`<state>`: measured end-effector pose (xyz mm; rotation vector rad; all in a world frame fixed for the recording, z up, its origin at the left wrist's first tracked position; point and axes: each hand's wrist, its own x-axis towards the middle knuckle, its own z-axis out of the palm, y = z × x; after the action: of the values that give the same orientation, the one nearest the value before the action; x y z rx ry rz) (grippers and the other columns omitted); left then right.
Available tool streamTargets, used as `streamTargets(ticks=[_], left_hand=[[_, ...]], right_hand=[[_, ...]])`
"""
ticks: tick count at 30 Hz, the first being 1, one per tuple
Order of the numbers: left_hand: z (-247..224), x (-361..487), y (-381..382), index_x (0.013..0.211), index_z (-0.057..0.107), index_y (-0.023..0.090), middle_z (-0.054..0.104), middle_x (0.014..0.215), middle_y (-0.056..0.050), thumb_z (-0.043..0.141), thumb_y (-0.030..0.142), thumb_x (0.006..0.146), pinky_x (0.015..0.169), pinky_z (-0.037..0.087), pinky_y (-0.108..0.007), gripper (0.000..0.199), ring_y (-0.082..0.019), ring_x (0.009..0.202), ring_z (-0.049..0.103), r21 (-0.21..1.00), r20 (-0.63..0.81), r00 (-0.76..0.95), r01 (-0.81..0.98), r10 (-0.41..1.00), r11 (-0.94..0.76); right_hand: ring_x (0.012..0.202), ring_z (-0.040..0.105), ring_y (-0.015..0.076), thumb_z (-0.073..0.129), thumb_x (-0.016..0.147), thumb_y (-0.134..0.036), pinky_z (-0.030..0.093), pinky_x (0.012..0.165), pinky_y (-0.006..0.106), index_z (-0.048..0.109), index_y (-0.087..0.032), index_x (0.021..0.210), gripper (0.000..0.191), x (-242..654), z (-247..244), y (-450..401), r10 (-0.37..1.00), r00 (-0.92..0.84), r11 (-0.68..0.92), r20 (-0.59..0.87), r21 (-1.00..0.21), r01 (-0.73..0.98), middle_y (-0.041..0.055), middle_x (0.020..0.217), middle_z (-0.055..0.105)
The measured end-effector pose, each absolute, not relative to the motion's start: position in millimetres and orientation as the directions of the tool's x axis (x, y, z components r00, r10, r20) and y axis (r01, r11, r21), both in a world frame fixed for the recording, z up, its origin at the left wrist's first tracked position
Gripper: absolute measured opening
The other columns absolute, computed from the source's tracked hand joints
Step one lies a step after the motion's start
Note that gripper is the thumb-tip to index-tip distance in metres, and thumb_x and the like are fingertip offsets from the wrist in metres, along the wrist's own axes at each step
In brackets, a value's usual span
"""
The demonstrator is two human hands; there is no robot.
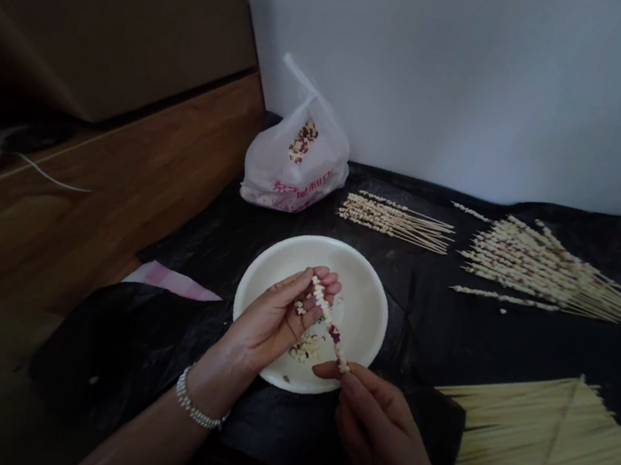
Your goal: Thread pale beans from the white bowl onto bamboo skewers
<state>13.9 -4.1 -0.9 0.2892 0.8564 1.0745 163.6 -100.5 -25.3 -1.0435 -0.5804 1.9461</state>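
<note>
Over a white bowl [373, 318], my two hands work on a skewer threaded with pale and dark red corn kernels [335, 333]. My right hand [377, 406] grips its lower end between thumb and fingers. My left hand [273, 314] is curled, palm up, with thumb and forefinger pinched at the skewer's upper tip. Some loose kernels [299, 308] lie in the left palm. More corn kernels [308, 346] rest at the bottom of the bowl, partly hidden by my left hand.
A white plastic bag [299, 159] holding kernels stands behind the bowl. Filled skewers lie in a small bundle [396, 219] and a larger pile [543, 267] on black plastic sheeting [421, 283]. Bare sticks [535, 453] are spread at the right. A pale wall [467, 76] rises behind.
</note>
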Motion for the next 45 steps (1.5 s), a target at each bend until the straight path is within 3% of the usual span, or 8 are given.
streamTargets(ticks=[20, 27, 30, 35, 39, 45], left_hand=[[-4, 18, -9, 0.093, 0.073, 0.013, 0.075, 0.094, -0.009, 0.068, 0.023, 0.084, 0.072, 0.056, -0.019, 0.014, -0.015, 0.086, 0.071, 0.676, -0.417, 0.208, -0.579, 0.885, 0.455], [1, 12, -3, 0.092, 0.071, 0.014, 0.075, 0.093, -0.008, 0.069, 0.02, 0.083, 0.061, 0.056, -0.016, 0.011, -0.015, 0.083, 0.072, 0.678, -0.446, 0.138, -0.593, 0.884, 0.435], [2, 9, 2, 0.092, 0.072, 0.015, 0.075, 0.094, -0.008, 0.066, 0.018, 0.085, 0.058, 0.056, -0.015, 0.009, -0.015, 0.082, 0.072, 0.663, -0.482, 0.078, -0.618, 0.873, 0.422], [5, 6, 8, 0.089, 0.072, 0.013, 0.075, 0.093, -0.008, 0.064, 0.015, 0.086, 0.06, 0.058, -0.016, 0.009, -0.012, 0.076, 0.071, 0.661, -0.494, -0.007, -0.653, 0.869, 0.37], [5, 8, 6, 0.09, 0.072, 0.013, 0.075, 0.091, -0.008, 0.064, 0.016, 0.086, 0.059, 0.057, -0.015, 0.01, -0.012, 0.075, 0.071, 0.651, -0.5, 0.031, -0.646, 0.865, 0.399], [5, 10, 1, 0.088, 0.072, 0.013, 0.076, 0.088, -0.008, 0.066, 0.018, 0.085, 0.061, 0.057, -0.016, 0.008, -0.015, 0.08, 0.072, 0.679, -0.465, 0.055, -0.618, 0.884, 0.396]], right_hand=[[0.043, 0.014, 0.0075, 0.06, 0.09, -0.048, 0.007, 0.042, 0.024, 0.073, -0.016, 0.102, 0.037, 164, -25, -100, 0.862, -0.277, -0.506, -0.425, -0.76, -0.408, -0.0117, 0.047, 0.022], [0.029, 0.03, 0.0076, 0.044, 0.091, -0.062, 0.017, 0.033, 0.02, 0.065, -0.011, 0.117, 0.061, 168, -18, -94, 0.817, -0.364, -0.566, -0.447, -0.744, -0.356, -0.0064, 0.04, 0.048], [0.029, 0.035, 0.0063, 0.039, 0.095, -0.058, 0.017, 0.031, 0.018, 0.063, -0.012, 0.123, 0.059, 170, -17, -97, 0.797, -0.412, -0.592, -0.441, -0.702, -0.395, -0.0021, 0.049, 0.059], [0.027, 0.039, 0.0058, 0.048, 0.092, -0.056, 0.02, 0.028, 0.017, 0.061, -0.016, 0.125, 0.054, 178, -20, -110, 0.75, -0.488, -0.646, -0.446, -0.654, -0.394, 0.002, 0.057, 0.067], [0.03, 0.035, 0.0048, 0.056, 0.086, -0.061, 0.021, 0.031, 0.014, 0.067, -0.016, 0.113, 0.053, 184, -30, -122, 0.722, -0.502, -0.681, -0.476, -0.618, -0.393, -0.0028, 0.042, 0.057], [0.031, 0.025, 0.0037, 0.059, 0.086, -0.061, 0.015, 0.032, 0.015, 0.073, -0.019, 0.104, 0.048, 186, -41, -126, 0.744, -0.493, -0.629, -0.451, -0.722, -0.289, -0.0084, 0.038, 0.042]])
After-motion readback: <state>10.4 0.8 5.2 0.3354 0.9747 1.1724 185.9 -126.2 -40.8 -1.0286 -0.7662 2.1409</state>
